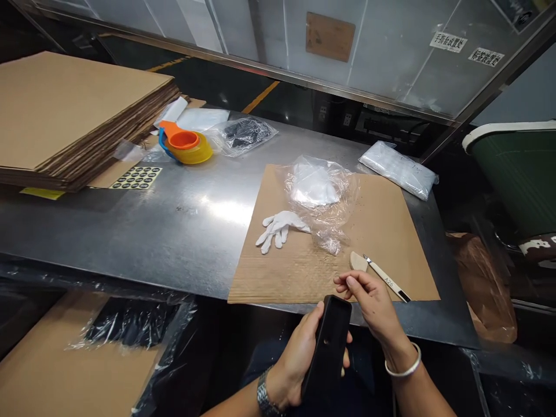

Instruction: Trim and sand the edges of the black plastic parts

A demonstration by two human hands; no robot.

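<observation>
My left hand (292, 359) grips a flat black rectangular case (328, 346) with a small hole, held upright near the table's front edge. Just to its right, my right hand (369, 301) has its fingers curled in a pinch at the case's top end; what the fingertips hold is too small to make out. Beyond the hands a brown cardboard sheet (299, 272) lies on the steel table (174, 220). On the sheet are a white glove (280, 227), a crumpled clear plastic bag (324, 197) and a cream-handled craft knife (384, 277).
A tall stack of cardboard sheets (69, 116) fills the far left. Beside it are an orange-and-yellow tape dispenser (186, 145), a sheet of round black stickers (136, 177) and bagged dark items (243, 134). A sealed clear packet (398, 169) lies at the right. A green bin (516, 168) stands beyond the table.
</observation>
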